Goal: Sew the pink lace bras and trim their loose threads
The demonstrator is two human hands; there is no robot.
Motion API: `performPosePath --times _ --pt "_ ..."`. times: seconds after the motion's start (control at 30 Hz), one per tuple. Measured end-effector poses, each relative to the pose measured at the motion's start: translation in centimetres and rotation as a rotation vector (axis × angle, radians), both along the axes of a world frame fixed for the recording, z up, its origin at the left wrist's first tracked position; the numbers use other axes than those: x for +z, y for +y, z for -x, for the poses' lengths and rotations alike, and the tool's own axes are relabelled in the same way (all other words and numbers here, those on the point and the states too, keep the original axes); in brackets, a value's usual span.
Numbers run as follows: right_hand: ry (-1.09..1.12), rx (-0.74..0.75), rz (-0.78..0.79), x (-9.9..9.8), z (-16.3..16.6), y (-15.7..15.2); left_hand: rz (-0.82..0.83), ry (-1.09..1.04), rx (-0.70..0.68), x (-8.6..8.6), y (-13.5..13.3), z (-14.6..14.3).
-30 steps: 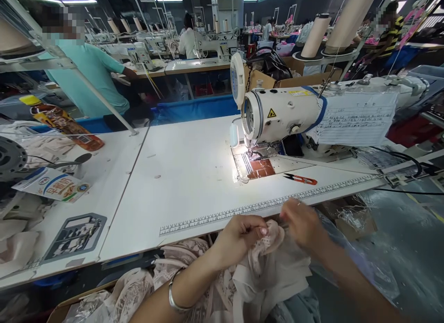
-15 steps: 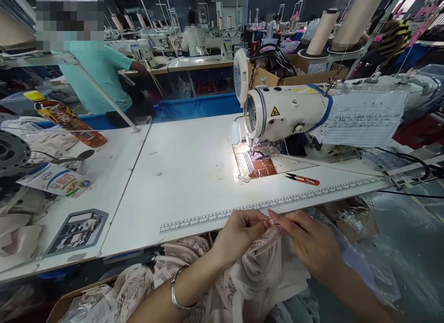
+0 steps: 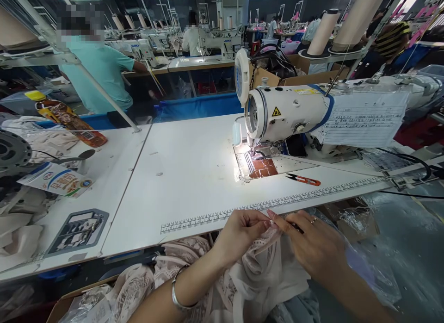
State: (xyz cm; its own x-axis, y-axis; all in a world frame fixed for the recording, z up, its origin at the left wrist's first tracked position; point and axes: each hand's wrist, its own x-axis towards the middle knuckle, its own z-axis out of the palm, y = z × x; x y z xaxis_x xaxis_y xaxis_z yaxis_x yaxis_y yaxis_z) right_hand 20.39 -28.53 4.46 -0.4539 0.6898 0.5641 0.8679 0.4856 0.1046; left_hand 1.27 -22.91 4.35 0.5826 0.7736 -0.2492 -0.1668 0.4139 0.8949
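Pale pink lace fabric (image 3: 267, 263) hangs from my fingers at the table's front edge, draping down into my lap. My left hand (image 3: 243, 230) is closed, its thumb and forefinger pinching the fabric's upper edge. Right beside it, my right hand (image 3: 308, 239) is closed too, thumb and forefinger pressed on the same edge. Something small and dark shows between the right hand's fingers; I cannot make out what it is. Orange-handled thread snips (image 3: 304, 179) lie on the table behind my right hand. Farther back stands a white sewing machine (image 3: 287, 112) with its lamp lit over the needle plate.
A printed ruler (image 3: 222, 215) runs along the front of the white table (image 3: 180, 170). More lace garments (image 3: 133, 286) lie in a box below. A drink bottle (image 3: 69, 119) lies at left. A person in a turquoise shirt (image 3: 97, 73) is at the back left.
My right hand's fingers have curled and the hand has turned slightly, so a ring and a small dark object now show. The left hand keeps its pinch on the fabric.
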Motion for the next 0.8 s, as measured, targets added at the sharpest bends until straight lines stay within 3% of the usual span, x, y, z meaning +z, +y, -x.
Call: performPosePath --times 0.17,0.27,0.47,0.57,0.63,0.73,0.8 --pt "0.002 0.004 0.026 -0.1 0.1 0.0 -0.004 0.021 -0.002 0.0 0.1 0.0" --pt "0.140 0.026 0.080 -0.4 0.5 0.0 -0.035 0.028 -0.025 -0.1 0.1 0.0" --pt "0.469 0.080 0.272 -1.0 1.4 -0.1 -0.402 0.185 0.009 -0.1 -0.4 -0.1" --pt "0.538 0.063 0.358 -0.9 1.8 -0.3 -0.465 0.262 -0.018 -0.1 -0.7 -0.4" --pt "0.687 0.048 0.520 -0.7 2.1 -0.5 -0.488 0.311 -0.051 -0.1 -0.7 -0.5" --pt "1.084 0.064 0.796 -0.1 2.1 -0.5 -0.506 0.287 -0.140 0.1 -0.5 -0.5" --pt "1.329 0.105 0.817 0.5 1.2 -0.1 -0.462 0.226 -0.203 0.2 -0.3 -0.4"
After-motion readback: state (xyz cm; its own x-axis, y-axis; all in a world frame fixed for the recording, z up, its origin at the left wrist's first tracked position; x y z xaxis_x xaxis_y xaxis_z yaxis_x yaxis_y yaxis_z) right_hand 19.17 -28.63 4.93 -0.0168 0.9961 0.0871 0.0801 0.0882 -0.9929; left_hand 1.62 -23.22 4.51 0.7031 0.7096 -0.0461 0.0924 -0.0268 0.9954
